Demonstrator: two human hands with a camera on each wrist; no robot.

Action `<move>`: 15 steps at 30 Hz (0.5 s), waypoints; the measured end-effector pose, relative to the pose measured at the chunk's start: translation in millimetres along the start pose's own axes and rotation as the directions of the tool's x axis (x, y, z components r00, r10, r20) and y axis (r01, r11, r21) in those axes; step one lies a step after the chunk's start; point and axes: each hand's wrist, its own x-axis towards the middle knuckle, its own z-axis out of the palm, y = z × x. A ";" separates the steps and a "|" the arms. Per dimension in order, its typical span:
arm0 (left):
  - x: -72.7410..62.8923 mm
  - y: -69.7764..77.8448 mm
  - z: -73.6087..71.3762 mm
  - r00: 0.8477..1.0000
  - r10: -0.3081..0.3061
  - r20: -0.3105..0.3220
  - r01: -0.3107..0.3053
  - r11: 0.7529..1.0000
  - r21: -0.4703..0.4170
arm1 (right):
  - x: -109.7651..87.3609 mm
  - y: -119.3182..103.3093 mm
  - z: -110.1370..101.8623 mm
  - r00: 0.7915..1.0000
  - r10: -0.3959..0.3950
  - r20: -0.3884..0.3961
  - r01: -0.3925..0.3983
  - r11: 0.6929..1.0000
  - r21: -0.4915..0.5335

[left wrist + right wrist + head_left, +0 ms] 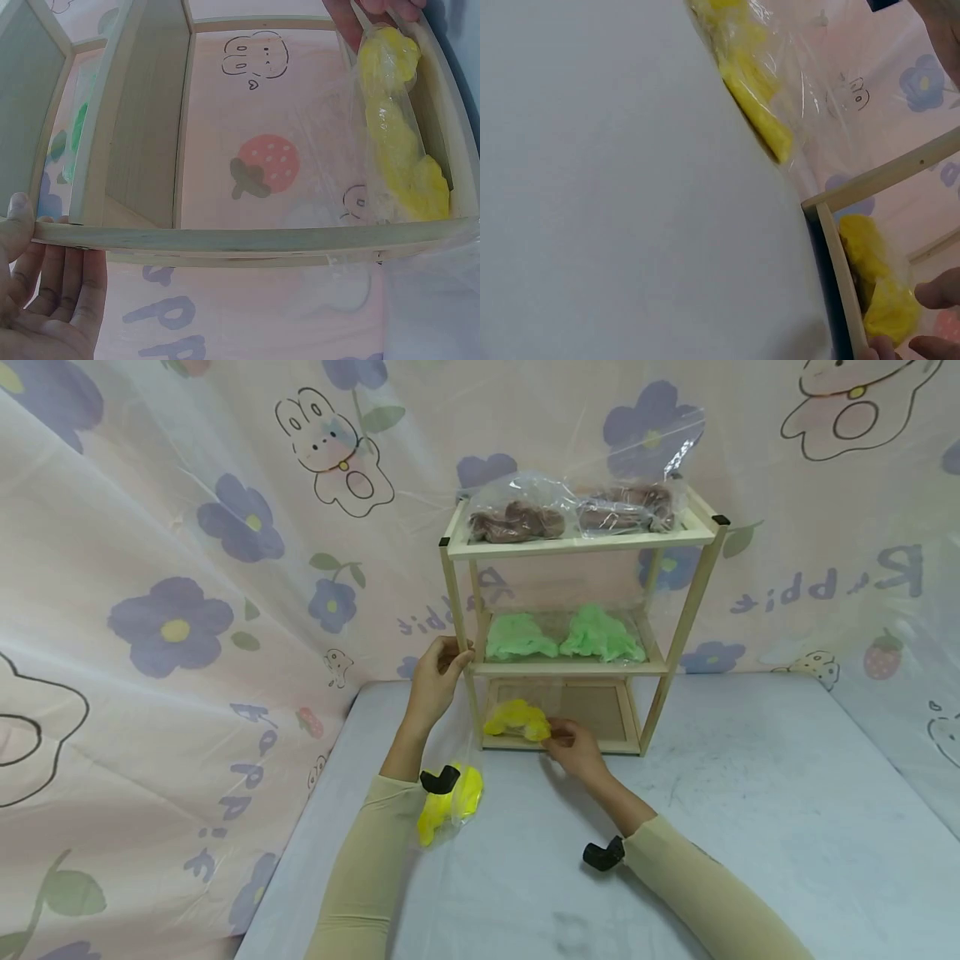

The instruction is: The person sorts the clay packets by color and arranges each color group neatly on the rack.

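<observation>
A small wooden three-tier rack [566, 669] stands on the table. My left hand [435, 681] grips its left front post; in the left wrist view the thumb lies on one side of the post and the fingers on the other. On the bottom shelf lies a clear bag of yellow soft material [517, 720]. The fingertips of my right hand [573, 747] touch this bag's right end, thumb and fingers spread apart in the right wrist view. A second yellow bag [468, 793] lies on the table beside my left forearm, partly hidden by a black wrist piece.
Two bags of brown material [517, 522] sit on the rack's top shelf. Two bags of green material [603, 635] lie on the middle shelf. Behind the rack hangs a patterned curtain [300, 593]. A white cloth covers the table [757, 793].
</observation>
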 end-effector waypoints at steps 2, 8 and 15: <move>-0.4 0.0 -0.1 1.000 0.000 0.001 0.000 1.000 0.002 | -5.0 -1.6 -3.3 1.000 -0.015 0.014 0.015 1.000 0.002; -0.4 -0.2 -0.5 1.000 0.004 0.001 -0.004 1.000 0.000 | -19.3 -8.0 -16.7 0.997 -0.076 0.025 0.077 0.995 -0.064; -0.4 -1.2 -0.3 1.000 -0.002 0.001 0.002 1.000 -0.002 | -35.9 -17.1 -37.1 0.991 -0.137 0.009 0.137 0.984 -0.118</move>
